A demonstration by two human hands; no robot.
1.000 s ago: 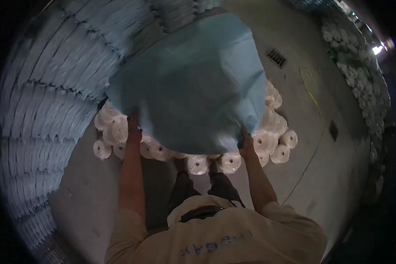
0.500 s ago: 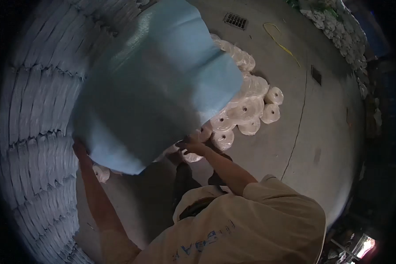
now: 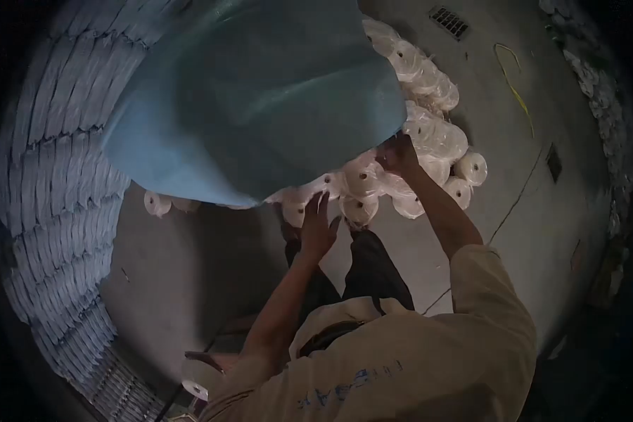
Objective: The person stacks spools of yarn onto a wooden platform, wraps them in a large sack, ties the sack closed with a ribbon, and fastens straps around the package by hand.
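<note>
While our right hand (image 3: 399,155) meets the lower right edge of a broad blue sheet (image 3: 260,105), fingers curled, our left hand (image 3: 318,228) is apart from it, fingers spread and grasping nothing, just below the sheet's near edge. Whether the right hand is clamped on the sheet, we cannot tell. The sheet lies ahead of both hands and mostly to their left, running past the top of our view. Film-wrapped white rolls (image 3: 439,137) cluster partly behind it on the floor (image 3: 169,281), near our dark-trousered legs (image 3: 376,271). Stacked pale bundles (image 3: 70,162) rise at left; at right, a yellow strap (image 3: 520,100) lies between two floor grates (image 3: 449,22).
</note>
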